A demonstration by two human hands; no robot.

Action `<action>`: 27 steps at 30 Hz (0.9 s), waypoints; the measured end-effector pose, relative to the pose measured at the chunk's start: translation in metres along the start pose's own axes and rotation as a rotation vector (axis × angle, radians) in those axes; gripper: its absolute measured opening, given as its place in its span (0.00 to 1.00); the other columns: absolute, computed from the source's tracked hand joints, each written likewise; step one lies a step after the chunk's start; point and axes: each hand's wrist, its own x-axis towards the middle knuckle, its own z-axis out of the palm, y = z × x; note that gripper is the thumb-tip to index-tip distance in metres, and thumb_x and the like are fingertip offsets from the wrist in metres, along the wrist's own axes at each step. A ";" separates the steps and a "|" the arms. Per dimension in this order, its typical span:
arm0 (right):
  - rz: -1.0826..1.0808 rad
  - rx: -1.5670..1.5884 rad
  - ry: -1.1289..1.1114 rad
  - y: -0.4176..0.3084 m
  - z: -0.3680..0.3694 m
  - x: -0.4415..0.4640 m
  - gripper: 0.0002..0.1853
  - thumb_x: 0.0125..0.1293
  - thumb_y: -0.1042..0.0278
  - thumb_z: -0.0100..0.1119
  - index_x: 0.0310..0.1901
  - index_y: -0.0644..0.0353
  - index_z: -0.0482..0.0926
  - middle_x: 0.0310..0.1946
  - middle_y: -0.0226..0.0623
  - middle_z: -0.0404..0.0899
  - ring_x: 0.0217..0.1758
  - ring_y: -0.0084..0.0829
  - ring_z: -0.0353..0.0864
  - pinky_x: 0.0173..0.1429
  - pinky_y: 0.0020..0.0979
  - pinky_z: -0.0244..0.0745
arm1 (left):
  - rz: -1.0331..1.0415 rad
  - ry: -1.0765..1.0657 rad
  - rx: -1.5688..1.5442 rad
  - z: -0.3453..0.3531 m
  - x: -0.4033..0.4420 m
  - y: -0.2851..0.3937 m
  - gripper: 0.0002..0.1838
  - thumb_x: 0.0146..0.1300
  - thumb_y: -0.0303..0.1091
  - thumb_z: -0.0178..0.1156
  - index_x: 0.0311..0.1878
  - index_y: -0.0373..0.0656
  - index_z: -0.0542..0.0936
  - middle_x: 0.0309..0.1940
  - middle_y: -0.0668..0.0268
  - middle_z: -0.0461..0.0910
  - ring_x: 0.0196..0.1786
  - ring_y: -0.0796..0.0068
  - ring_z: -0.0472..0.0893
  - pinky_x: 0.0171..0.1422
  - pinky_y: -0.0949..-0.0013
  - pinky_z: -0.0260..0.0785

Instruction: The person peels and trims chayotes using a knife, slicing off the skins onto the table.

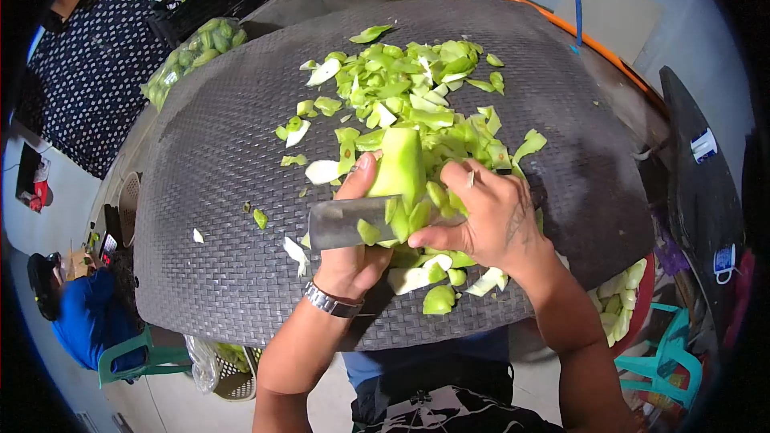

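A partly peeled, pale green vegetable (399, 164) is gripped by my left hand (350, 261), its thumb along the left side and a metal watch at the wrist. My right hand (497, 220) is closed around a broad knife (337, 224); its handle is hidden in the fingers. The blade lies across the lower part of the vegetable, in front of my left hand, with several green slices stuck on it. Beneath and beyond both hands, a pile of green peelings (385, 72) spreads over the dark woven tabletop (216, 184).
A bag of green vegetables (196, 52) rests beyond the table's far left edge. At lower left, a person in blue (92, 317) sits on a green chair (132, 359). Another green chair (666, 353) and a red-rimmed container (642, 301) of pale green pieces are at lower right.
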 end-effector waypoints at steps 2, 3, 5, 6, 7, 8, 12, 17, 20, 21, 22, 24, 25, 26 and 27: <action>0.012 -0.013 -0.013 0.004 -0.006 0.002 0.42 0.56 0.19 0.69 0.44 0.60 0.79 0.30 0.43 0.82 0.30 0.49 0.89 0.33 0.45 0.84 | -0.043 -0.014 -0.003 -0.002 -0.001 0.003 0.29 0.80 0.58 0.53 0.68 0.42 0.77 0.56 0.57 0.86 0.52 0.62 0.89 0.53 0.58 0.86; 0.081 0.013 -0.026 0.009 -0.009 0.005 0.39 0.59 0.22 0.68 0.41 0.60 0.77 0.29 0.45 0.83 0.31 0.51 0.89 0.34 0.47 0.83 | -0.053 -0.044 -0.032 -0.003 -0.004 0.005 0.29 0.81 0.57 0.52 0.68 0.41 0.77 0.55 0.56 0.86 0.49 0.60 0.89 0.48 0.56 0.86; 0.203 0.004 -0.015 0.027 -0.012 0.006 0.38 0.62 0.23 0.66 0.39 0.60 0.76 0.28 0.47 0.83 0.32 0.52 0.89 0.35 0.48 0.82 | -0.110 -0.066 -0.055 -0.004 -0.004 0.008 0.30 0.82 0.58 0.49 0.68 0.41 0.75 0.51 0.54 0.87 0.44 0.53 0.89 0.36 0.52 0.86; 0.263 -0.006 -0.009 0.035 -0.014 0.006 0.37 0.64 0.24 0.66 0.39 0.60 0.76 0.28 0.48 0.82 0.32 0.53 0.89 0.35 0.48 0.82 | -0.116 -0.082 -0.073 -0.002 -0.005 0.009 0.30 0.81 0.58 0.49 0.68 0.41 0.75 0.51 0.54 0.87 0.43 0.53 0.89 0.36 0.52 0.85; 0.287 0.031 -0.013 0.039 -0.015 0.007 0.36 0.67 0.25 0.64 0.39 0.60 0.76 0.25 0.49 0.82 0.32 0.54 0.88 0.36 0.48 0.82 | -0.120 -0.097 -0.090 0.001 -0.006 0.011 0.30 0.81 0.59 0.49 0.68 0.41 0.75 0.51 0.54 0.87 0.42 0.52 0.89 0.36 0.52 0.85; 0.266 0.058 -0.015 0.038 -0.016 0.007 0.36 0.67 0.25 0.64 0.39 0.60 0.75 0.25 0.49 0.81 0.32 0.54 0.88 0.36 0.48 0.82 | -0.122 -0.112 -0.105 0.003 -0.006 0.013 0.31 0.81 0.59 0.49 0.68 0.41 0.75 0.51 0.54 0.87 0.40 0.52 0.89 0.36 0.53 0.85; 0.120 0.163 -0.058 0.011 -0.007 0.004 0.39 0.62 0.24 0.68 0.39 0.62 0.76 0.28 0.48 0.83 0.33 0.53 0.89 0.39 0.46 0.84 | -0.155 -0.169 -0.276 -0.016 0.005 0.006 0.32 0.81 0.60 0.50 0.70 0.41 0.76 0.55 0.54 0.86 0.52 0.55 0.89 0.47 0.50 0.86; 0.017 0.134 -0.013 0.001 -0.001 0.005 0.40 0.58 0.24 0.71 0.41 0.63 0.78 0.28 0.46 0.83 0.32 0.52 0.89 0.37 0.46 0.84 | -0.232 -0.171 -0.287 -0.009 0.006 0.010 0.32 0.79 0.60 0.53 0.67 0.40 0.78 0.56 0.55 0.87 0.51 0.58 0.89 0.50 0.51 0.85; 0.118 0.024 0.000 0.021 -0.009 0.004 0.38 0.61 0.25 0.70 0.41 0.61 0.78 0.29 0.49 0.84 0.32 0.53 0.88 0.36 0.48 0.83 | -0.212 -0.164 -0.239 -0.016 0.001 0.005 0.32 0.79 0.61 0.52 0.67 0.40 0.76 0.52 0.53 0.86 0.45 0.53 0.90 0.35 0.51 0.88; 0.155 -0.017 0.011 0.029 -0.014 0.005 0.38 0.62 0.26 0.70 0.41 0.61 0.77 0.29 0.50 0.84 0.32 0.53 0.88 0.36 0.48 0.82 | -0.225 -0.189 -0.235 -0.014 0.002 0.007 0.31 0.79 0.59 0.52 0.68 0.40 0.75 0.52 0.52 0.86 0.45 0.52 0.90 0.34 0.51 0.88; 0.190 -0.058 0.021 0.036 -0.019 0.007 0.37 0.62 0.26 0.69 0.40 0.61 0.77 0.29 0.50 0.84 0.32 0.53 0.88 0.36 0.49 0.82 | -0.236 -0.214 -0.231 -0.013 0.004 0.010 0.30 0.80 0.58 0.52 0.68 0.41 0.75 0.52 0.51 0.86 0.45 0.52 0.90 0.33 0.52 0.89; 0.323 -0.006 -0.014 0.043 -0.029 0.009 0.36 0.64 0.27 0.68 0.40 0.61 0.77 0.27 0.50 0.83 0.31 0.53 0.88 0.37 0.48 0.82 | -0.255 -0.254 -0.222 -0.015 0.007 0.010 0.31 0.80 0.59 0.48 0.68 0.42 0.75 0.52 0.52 0.86 0.43 0.51 0.89 0.36 0.50 0.86; 0.389 0.020 -0.034 0.044 -0.032 0.010 0.36 0.65 0.27 0.68 0.39 0.61 0.77 0.26 0.50 0.83 0.31 0.53 0.88 0.37 0.48 0.82 | -0.265 -0.273 -0.219 -0.016 0.007 0.010 0.31 0.81 0.60 0.47 0.68 0.43 0.75 0.52 0.52 0.86 0.43 0.51 0.89 0.38 0.49 0.84; 0.373 0.068 -0.058 0.040 -0.030 0.011 0.35 0.65 0.28 0.68 0.38 0.61 0.76 0.25 0.50 0.82 0.31 0.53 0.88 0.37 0.48 0.81 | -0.212 -0.212 -0.164 -0.015 0.007 0.009 0.31 0.81 0.60 0.47 0.68 0.43 0.75 0.53 0.53 0.86 0.43 0.52 0.89 0.38 0.49 0.85; 0.357 0.117 -0.084 0.032 -0.025 0.010 0.35 0.66 0.29 0.68 0.38 0.61 0.76 0.25 0.50 0.82 0.31 0.53 0.88 0.37 0.48 0.81 | -0.158 -0.148 -0.108 -0.012 0.005 0.007 0.31 0.81 0.60 0.47 0.68 0.43 0.75 0.53 0.53 0.86 0.44 0.53 0.89 0.39 0.49 0.85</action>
